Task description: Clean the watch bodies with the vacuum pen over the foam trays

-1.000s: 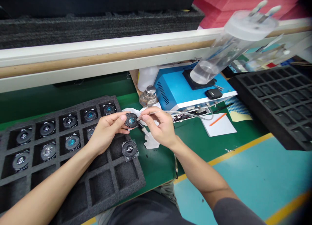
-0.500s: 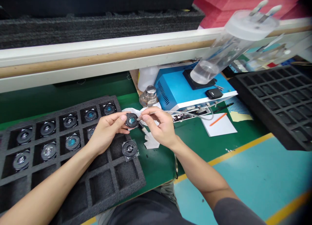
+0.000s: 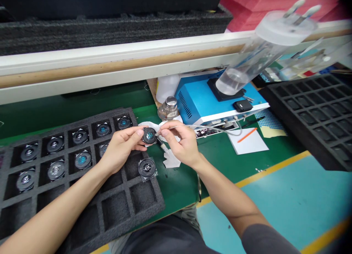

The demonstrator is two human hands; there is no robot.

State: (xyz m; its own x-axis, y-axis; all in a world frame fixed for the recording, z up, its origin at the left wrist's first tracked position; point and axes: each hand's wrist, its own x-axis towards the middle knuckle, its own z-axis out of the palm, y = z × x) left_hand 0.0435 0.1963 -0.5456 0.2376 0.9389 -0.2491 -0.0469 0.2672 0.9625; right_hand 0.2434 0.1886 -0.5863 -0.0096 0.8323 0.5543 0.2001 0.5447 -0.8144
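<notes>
My left hand (image 3: 123,144) is closed on the edge of a round black watch case (image 3: 150,135), whose face shows pale and teal marks. Pinched in my right hand (image 3: 183,142) is a thin tool with a clear tube (image 3: 214,129) running from it toward the blue box; its tip is at the right edge of the watch case, and touching or not I cannot tell. Another round black watch part (image 3: 147,168) on clear film lies over the right edge of a black foam tray (image 3: 115,188). White wipes (image 3: 171,160) lie beneath my hands.
Several similar round parts sit in the foam tray's pockets. Behind my right hand stand a glass bottle with a metal cap (image 3: 169,108) and a blue box (image 3: 198,96) carrying a clear cylinder (image 3: 242,63). An orange stick (image 3: 247,135) rests on white paper; another foam tray (image 3: 310,111) is at right.
Both hands keep the same hold on the watch case and the tool. The whole view has shifted very slightly.
</notes>
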